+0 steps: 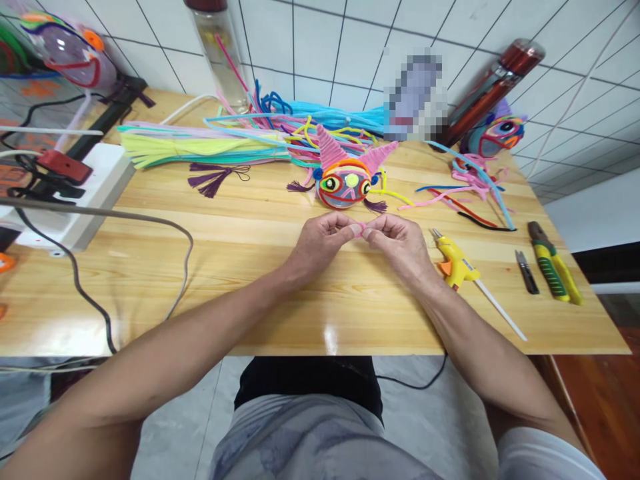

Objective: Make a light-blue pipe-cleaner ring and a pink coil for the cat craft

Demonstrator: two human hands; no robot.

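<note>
My left hand (323, 241) and my right hand (395, 241) meet over the middle of the wooden table (240, 267). Both pinch a short pink pipe cleaner piece (358, 230) between thumbs and fingertips. Just behind the hands sits a round pipe-cleaner creature (345, 180) with pink pointed ears, big eyes and purple tassels at its sides. Most of the pink piece is hidden by my fingers.
A yellow glue gun (457, 261) lies right of my right hand, then small snips (527, 270) and yellow-green pliers (553, 263). Loose pipe cleaners (210, 143) cover the back. A purple tassel (213, 179), a power strip (95, 193), cables (100, 313) and two bottles (223, 57) stand around.
</note>
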